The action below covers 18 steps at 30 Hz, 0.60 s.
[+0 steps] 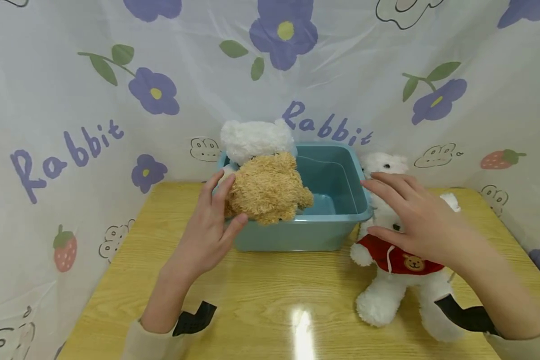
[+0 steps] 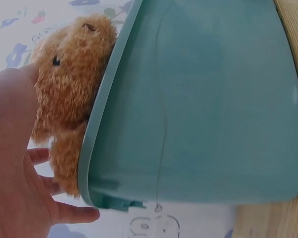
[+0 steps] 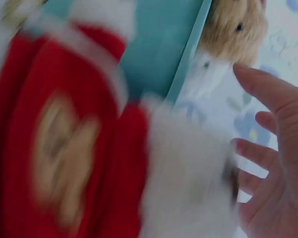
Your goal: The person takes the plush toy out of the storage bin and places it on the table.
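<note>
Right of the tub [image 1: 292, 237], the right hand [image 1: 414, 215], fingers apart, is over the red-shirted bear [image 1: 402, 280]. The left hand [image 1: 212, 223], fingers spread, touches the brown bear [image 1: 267, 187] at the tub's left end, a white toy [image 1: 257, 140] behind.

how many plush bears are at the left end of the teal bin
2: a tan plush bear over the front rim, and a white plush bear behind it, toward the back of the teal bin. More could be hidden beneath them.
</note>
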Available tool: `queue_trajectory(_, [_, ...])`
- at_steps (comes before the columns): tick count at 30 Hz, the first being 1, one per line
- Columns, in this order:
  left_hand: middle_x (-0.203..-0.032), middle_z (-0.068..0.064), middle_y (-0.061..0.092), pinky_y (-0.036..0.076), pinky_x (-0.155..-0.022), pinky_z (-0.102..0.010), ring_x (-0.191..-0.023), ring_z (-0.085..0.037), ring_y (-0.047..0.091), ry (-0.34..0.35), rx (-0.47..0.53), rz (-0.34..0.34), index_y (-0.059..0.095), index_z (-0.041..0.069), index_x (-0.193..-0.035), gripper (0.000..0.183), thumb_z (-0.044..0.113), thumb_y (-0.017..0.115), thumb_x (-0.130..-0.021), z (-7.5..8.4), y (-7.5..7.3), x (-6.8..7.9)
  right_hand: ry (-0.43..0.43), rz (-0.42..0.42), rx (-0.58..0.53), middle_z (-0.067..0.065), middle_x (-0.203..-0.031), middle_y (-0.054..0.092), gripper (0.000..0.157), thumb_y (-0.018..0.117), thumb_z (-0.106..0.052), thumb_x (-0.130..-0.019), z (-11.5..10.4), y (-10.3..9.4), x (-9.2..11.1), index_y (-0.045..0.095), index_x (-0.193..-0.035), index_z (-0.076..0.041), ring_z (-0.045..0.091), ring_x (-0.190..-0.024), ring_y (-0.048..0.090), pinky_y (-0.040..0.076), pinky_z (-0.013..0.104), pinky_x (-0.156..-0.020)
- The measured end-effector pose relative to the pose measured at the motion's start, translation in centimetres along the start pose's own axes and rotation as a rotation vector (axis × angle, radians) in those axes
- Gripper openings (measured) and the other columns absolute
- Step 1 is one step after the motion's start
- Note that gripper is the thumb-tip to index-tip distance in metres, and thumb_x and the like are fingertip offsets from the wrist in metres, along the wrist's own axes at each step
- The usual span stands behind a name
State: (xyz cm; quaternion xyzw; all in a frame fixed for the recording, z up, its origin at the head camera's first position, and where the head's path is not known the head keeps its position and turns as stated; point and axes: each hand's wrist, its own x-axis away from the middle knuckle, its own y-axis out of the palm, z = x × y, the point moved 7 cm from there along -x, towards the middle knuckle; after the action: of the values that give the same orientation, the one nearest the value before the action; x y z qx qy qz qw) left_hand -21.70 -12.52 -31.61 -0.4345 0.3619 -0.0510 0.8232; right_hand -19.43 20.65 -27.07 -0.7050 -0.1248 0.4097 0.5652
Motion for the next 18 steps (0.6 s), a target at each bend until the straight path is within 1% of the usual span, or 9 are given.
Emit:
queue_trajectory(2, [-0.165, -0.024, 0.013, 0.041, -0.103, -0.064, -0.146, -0.043, 0.03, -0.016, 0.011, -0.002, 0.008, 0.017, -0.165, 0.077, 0.062, 0.028, -0.106, -0.5, -0.3, 0.4, -0.029, 0.009, -0.012, 0.02, -0.151, 0.045, 0.076, 0.068, -0.052, -0.096, -1.3, 0.5, -1.2, 0.043, -0.154, -0.01, 0.044, -0.131, 0.047, 0.052, 0.061, -0.09])
queue_trajectory(3, [-0.165, -0.024, 0.013, 0.041, -0.102, -0.064, -0.146, -0.044, 0.031, -0.022, 0.014, 0.001, 0.008, 0.017, -0.165, 0.078, 0.063, 0.028, -0.106, -0.7, -0.4, 0.6, -0.042, 0.013, -0.012, 0.02, -0.152, 0.044, 0.079, 0.075, -0.047, -0.093, -1.9, 0.8, -1.8, 0.043, -0.155, -0.01, 0.044, -0.13, 0.048, 0.051, 0.062, -0.091])
queue_trajectory(6, [-0.165, -0.023, 0.014, 0.04, -0.103, -0.064, -0.145, -0.044, 0.032, -0.03, 0.011, 0.012, 0.007, 0.017, -0.166, 0.079, 0.064, 0.027, -0.106, -1.2, -1.2, 1.2, -0.088, 0.034, -0.024, 0.02, -0.155, 0.04, 0.095, 0.091, -0.028, -0.079, -3.6, 1.6, -4.0, 0.039, -0.157, -0.011, 0.046, -0.131, 0.048, 0.051, 0.062, -0.092])
queue_trajectory(7, [-0.165, -0.022, 0.013, 0.04, -0.104, -0.064, -0.145, -0.043, 0.031, -0.033, 0.011, 0.015, 0.006, 0.017, -0.166, 0.079, 0.064, 0.027, -0.105, -1.4, -1.5, 1.3, -0.107, 0.047, -0.032, 0.02, -0.156, 0.039, 0.097, 0.093, -0.027, -0.077, -4.1, 1.9, -4.7, 0.039, -0.157, -0.01, 0.046, -0.131, 0.047, 0.053, 0.06, -0.09])
queue_trajectory(10, [-0.166, -0.02, 0.013, 0.039, -0.104, -0.065, -0.147, -0.042, 0.029, -0.045, 0.002, 0.016, 0.006, 0.017, -0.166, 0.079, 0.063, 0.028, -0.106, -1.8, -2.1, 1.9, -0.176, 0.09, -0.053, 0.021, -0.159, 0.035, 0.102, 0.095, -0.028, -0.074, -5.7, 2.6, -6.4, 0.038, -0.156, -0.009, 0.046, -0.137, 0.041, 0.049, 0.06, -0.096])
queue_trajectory(12, [-0.166, -0.019, 0.013, 0.039, -0.105, -0.065, -0.147, -0.042, 0.028, -0.063, -0.002, 0.009, 0.006, 0.017, -0.166, 0.079, 0.062, 0.03, -0.106, -2.2, -2.4, 2.4, -0.21, 0.118, -0.059, 0.022, -0.159, 0.033, 0.105, 0.097, -0.03, -0.072, -6.6, 3.1, -7.3, 0.038, -0.156, -0.009, 0.046, -0.14, 0.036, 0.048, 0.059, -0.098])
queue_trajectory(14, [-0.167, -0.018, 0.012, 0.039, -0.106, -0.065, -0.148, -0.042, 0.027, -0.089, -0.008, 0.004, 0.006, 0.016, -0.166, 0.078, 0.06, 0.032, -0.107, -2.6, -2.6, 2.8, -0.235, 0.137, -0.062, 0.023, -0.159, 0.031, 0.108, 0.098, -0.032, -0.07, -7.3, 3.5, -8.0, 0.036, -0.156, -0.01, 0.046, -0.143, 0.032, 0.043, 0.06, -0.105])
queue_trajectory(18, [-0.167, -0.017, 0.011, 0.036, -0.108, -0.065, -0.149, -0.042, 0.025, -0.137, -0.011, -0.005, 0.006, 0.015, -0.166, 0.076, 0.052, 0.04, -0.109, -3.6, -3.2, 3.7, -0.256, 0.156, -0.074, 0.023, -0.161, 0.027, 0.112, 0.098, -0.035, -0.069, -8.3, 4.4, -9.3, 0.033, -0.157, -0.012, 0.045, -0.146, 0.028, 0.041, 0.06, -0.107])
